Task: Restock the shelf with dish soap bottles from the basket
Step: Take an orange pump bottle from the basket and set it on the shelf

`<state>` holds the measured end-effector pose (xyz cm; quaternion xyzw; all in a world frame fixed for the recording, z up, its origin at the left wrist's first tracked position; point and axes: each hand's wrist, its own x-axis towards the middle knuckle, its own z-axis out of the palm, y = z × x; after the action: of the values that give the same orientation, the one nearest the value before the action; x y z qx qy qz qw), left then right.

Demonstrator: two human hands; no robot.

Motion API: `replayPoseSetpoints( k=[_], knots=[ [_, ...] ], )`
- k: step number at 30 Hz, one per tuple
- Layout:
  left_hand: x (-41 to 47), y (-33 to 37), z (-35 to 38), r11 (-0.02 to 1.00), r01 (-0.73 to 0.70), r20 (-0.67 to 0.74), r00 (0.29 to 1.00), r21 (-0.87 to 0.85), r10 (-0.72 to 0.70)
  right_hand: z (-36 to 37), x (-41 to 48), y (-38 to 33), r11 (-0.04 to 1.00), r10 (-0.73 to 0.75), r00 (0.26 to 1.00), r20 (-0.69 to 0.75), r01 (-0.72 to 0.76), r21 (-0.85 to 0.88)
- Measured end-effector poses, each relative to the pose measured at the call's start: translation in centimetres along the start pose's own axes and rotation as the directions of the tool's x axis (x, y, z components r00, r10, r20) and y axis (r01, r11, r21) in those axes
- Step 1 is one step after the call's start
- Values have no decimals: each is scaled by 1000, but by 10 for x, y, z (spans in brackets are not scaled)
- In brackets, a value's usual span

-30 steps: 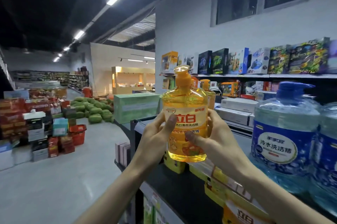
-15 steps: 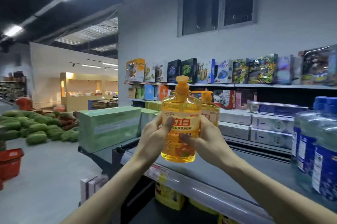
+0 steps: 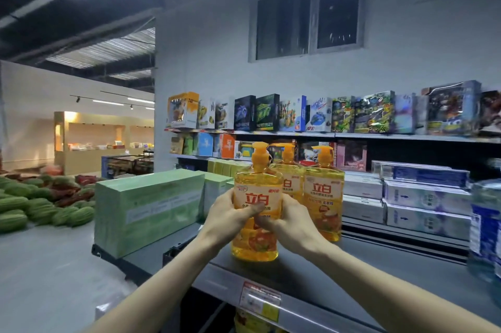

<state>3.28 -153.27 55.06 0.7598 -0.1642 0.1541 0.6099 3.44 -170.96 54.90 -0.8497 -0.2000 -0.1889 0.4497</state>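
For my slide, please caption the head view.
Left hand and right hand hold a soap bottle on the shelf beside two others.

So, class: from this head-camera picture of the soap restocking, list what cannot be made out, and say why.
1. The basket: outside the head view entirely.
2. The middle yellow bottle: lower body hidden behind the held bottle and the right hand.
3. The held bottle's label: partly covered by the left hand thumb.
4. The blue bottles: cut off by the right edge, blurred.
5. The price tag: print too small.
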Motion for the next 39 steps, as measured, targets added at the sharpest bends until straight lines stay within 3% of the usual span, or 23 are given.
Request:
replayPoseSetpoints(
  k=[9, 15, 21, 30, 35, 39],
  knots=[
    [37, -25, -13, 996, 58, 66, 996, -69, -54, 16, 41, 9, 986, 142, 989, 53, -136, -99],
    [42, -30, -16, 997, 58, 100, 993, 50, -63, 20, 33, 18, 979, 183, 979, 88, -173, -105],
    [35, -23, 11, 988, 26, 150, 987, 152, -49, -12, 22, 23, 955, 248, 969, 11, -242, -171],
    [12, -9, 111, 971, -137, 298, 952, 196, 74, -96, -31, 54, 902, 296, 950, -102, -313, -297],
    [6, -3, 143, 921, -207, 477, 879, 330, 27, -132, -58, 65, 878, 338, 912, -231, -394, -270],
    [1, -5, 152, 883, -310, 510, 854, 352, 97, -145, -74, 71, 856, 374, 879, -296, -450, -254]
  ],
)
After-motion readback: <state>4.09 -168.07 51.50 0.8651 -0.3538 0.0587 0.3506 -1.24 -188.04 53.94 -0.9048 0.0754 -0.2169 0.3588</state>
